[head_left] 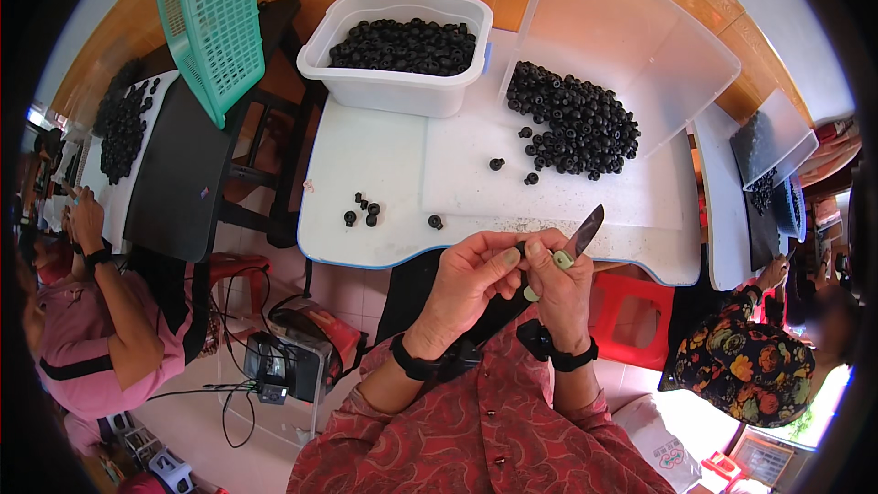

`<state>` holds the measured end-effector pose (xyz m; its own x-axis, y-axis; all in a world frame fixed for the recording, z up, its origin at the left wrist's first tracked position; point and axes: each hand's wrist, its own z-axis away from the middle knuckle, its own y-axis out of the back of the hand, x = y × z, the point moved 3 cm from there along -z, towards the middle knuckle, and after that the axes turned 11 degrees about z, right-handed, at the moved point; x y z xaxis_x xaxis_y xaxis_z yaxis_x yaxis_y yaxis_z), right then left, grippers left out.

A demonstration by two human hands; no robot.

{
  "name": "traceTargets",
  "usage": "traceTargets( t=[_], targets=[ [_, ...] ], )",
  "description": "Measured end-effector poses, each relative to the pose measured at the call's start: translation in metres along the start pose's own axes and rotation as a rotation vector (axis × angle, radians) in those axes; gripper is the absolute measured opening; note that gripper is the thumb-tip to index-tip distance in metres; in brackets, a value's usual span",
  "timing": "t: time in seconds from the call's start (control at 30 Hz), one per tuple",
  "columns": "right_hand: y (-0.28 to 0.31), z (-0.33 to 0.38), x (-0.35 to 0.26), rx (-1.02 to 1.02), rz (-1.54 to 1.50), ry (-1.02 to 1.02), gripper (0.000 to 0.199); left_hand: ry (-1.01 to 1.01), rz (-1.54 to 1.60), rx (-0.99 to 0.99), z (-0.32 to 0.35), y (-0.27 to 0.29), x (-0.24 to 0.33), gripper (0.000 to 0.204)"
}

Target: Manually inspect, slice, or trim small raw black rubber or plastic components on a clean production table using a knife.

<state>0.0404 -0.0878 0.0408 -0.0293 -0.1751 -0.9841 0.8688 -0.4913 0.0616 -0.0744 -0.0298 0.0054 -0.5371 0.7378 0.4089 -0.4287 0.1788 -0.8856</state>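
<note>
Over the near edge of the table my two hands meet. A small black ring-like part [521,248] is pinched by my left hand [465,282], and the fingers cover most of it. My right hand [562,291] is closed around a knife with a pale green handle [562,260]; its dark pointed blade [588,228] sticks up and to the right. The right thumb and fingers meet the left fingertips at the black part. Beyond my hands a heap of similar black parts [576,123] spills from a clear plastic bin [631,46] tipped on its side.
A white tub [393,91] full of black parts stands at the table's back left. Several loose parts [372,209] lie near the front left. A green basket [215,37] leans beside the table. A red stool [631,320] is at right. Other people [110,329] work at both sides.
</note>
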Motion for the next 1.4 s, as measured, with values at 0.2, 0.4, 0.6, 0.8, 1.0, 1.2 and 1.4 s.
traceTargets(
  t=[0.2, 0.4, 0.6, 0.8, 1.0, 1.2, 1.4],
  targets=[
    [-0.001, 0.000, -0.002, -0.008, 0.030, -0.002, 0.016, -0.028, 0.039, 0.054, 0.000, 0.005, 0.001, 0.015],
    [0.001, 0.000, 0.001, 0.000, -0.077, 0.018, 0.019, -0.031, 0.040, 0.111, 0.001, 0.004, 0.006, 0.015],
    [-0.003, 0.004, -0.005, 0.047, 0.048, 0.018, 0.020, -0.049, 0.043, 0.133, 0.003, 0.007, 0.006, 0.015],
    [0.001, 0.004, 0.014, -0.101, 0.094, 0.103, 0.018, -0.050, -0.040, 0.084, 0.005, 0.004, 0.005, 0.017],
    [0.000, 0.005, 0.009, -0.022, 0.280, 0.131, 0.015, -0.081, -0.169, 0.131, 0.007, 0.011, 0.008, 0.016],
    [0.016, 0.005, -0.008, 0.112, 0.168, -0.002, 0.014, -0.246, -0.472, 0.324, 0.016, 0.037, 0.029, 0.017],
    [0.002, 0.007, -0.001, 0.033, 0.209, -0.020, 0.013, -0.171, -0.490, 0.159, 0.023, 0.019, 0.025, 0.024]
  ],
)
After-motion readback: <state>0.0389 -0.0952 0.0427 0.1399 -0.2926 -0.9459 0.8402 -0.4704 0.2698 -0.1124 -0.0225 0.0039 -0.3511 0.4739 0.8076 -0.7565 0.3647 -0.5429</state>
